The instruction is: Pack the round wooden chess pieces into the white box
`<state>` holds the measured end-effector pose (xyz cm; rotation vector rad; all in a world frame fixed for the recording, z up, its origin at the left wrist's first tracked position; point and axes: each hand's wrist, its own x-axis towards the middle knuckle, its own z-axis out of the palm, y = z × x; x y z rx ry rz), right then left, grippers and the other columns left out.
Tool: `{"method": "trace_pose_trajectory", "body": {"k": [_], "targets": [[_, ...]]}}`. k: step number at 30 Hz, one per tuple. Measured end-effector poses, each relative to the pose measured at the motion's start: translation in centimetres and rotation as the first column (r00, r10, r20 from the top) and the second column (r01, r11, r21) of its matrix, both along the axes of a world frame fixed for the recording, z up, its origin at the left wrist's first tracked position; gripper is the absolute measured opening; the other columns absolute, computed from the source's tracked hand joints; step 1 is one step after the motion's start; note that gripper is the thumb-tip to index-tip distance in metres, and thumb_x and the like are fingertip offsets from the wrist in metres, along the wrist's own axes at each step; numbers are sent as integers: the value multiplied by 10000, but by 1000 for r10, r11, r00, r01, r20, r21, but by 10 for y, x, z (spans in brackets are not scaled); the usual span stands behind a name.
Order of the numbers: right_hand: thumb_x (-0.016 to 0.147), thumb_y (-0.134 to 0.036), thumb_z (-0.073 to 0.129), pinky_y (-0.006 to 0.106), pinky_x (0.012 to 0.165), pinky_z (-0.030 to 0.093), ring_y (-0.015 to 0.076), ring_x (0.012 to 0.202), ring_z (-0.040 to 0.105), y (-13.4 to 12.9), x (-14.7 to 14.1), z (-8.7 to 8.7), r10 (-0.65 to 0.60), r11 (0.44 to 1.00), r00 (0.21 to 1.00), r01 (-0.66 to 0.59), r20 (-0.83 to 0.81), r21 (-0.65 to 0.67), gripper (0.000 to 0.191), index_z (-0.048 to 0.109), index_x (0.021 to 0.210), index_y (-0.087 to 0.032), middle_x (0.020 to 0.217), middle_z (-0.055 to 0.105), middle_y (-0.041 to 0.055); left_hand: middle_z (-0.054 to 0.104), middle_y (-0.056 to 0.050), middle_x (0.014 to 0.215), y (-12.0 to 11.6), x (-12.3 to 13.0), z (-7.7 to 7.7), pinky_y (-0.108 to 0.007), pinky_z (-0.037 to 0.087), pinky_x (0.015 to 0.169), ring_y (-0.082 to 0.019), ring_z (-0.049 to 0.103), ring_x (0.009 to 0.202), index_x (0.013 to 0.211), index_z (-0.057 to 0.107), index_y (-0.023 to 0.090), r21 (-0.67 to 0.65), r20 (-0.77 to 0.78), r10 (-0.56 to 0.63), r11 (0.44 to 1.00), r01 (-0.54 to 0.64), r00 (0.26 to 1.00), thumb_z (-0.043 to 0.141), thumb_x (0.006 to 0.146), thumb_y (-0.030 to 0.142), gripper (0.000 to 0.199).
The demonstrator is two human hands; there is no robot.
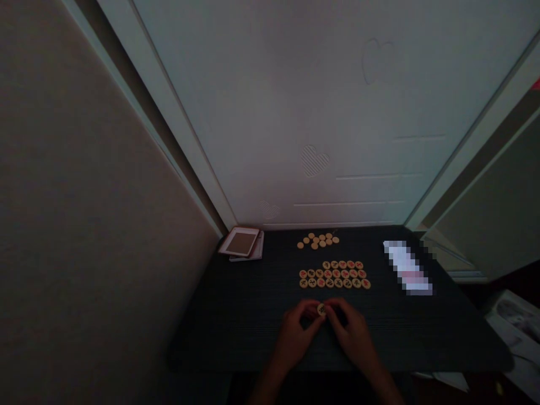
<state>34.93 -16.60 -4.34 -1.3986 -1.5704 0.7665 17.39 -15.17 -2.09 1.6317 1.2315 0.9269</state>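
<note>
One round wooden piece [321,309] with a dark character is pinched between the fingertips of my left hand [300,326] and my right hand [346,323], just in front of the rows. Beyond my hands, several similar discs with red or dark characters lie face up in three rows [329,283] on the dark table [244,315]. The row farthest from me is shorter and begins further right. Farther back, several plain-faced discs [316,240] lie in a loose group near the wall.
Stacked flat framed items [242,243] lie at the table's back left. A blurred-out bright oblong object [407,267] lies on the right. A white panel [274,112] with heart patterns stands behind the table. Papers [514,326] are beyond the right edge.
</note>
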Motion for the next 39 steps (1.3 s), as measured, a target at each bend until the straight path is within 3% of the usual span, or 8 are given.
{"method": "trace_pose_trajectory", "body": {"k": [11,25,32,39], "targets": [[994,-463,546,297,810,580,220,901,745,0,1,1,-3,1000,1000,3,-13,21,282,728,1010,-247,974,781,54,786,-35,1049,0,-1,4,-326,575,903,-206,734,944,1135,712,256,17,38,-35,999,34,999,680,927,327,222],[985,-491,547,325,832,591,230,921,747,0,-1,6,14,1000,1000,-14,-18,-13,328,732,1080,-237,1015,784,75,790,-44,1028,1,-1,2,-335,582,896,-215,734,928,1143,734,257,9,21,-33,999,33,999,657,937,350,239],[958,-512,593,311,773,594,214,815,748,0,-2,4,-19,1000,1000,19,-9,-18,314,740,997,-237,905,786,50,788,-39,1011,2,-2,3,-331,584,889,-212,733,915,1121,729,263,-1,13,-50,999,50,999,663,930,354,221],[959,-521,590,325,810,605,232,871,762,2,0,2,-2,1000,1000,2,-11,-4,331,763,1008,-243,959,798,64,781,-36,977,3,3,3,-321,586,850,-199,726,871,1066,715,241,12,10,-12,1000,12,1000,667,915,325,180]]}}
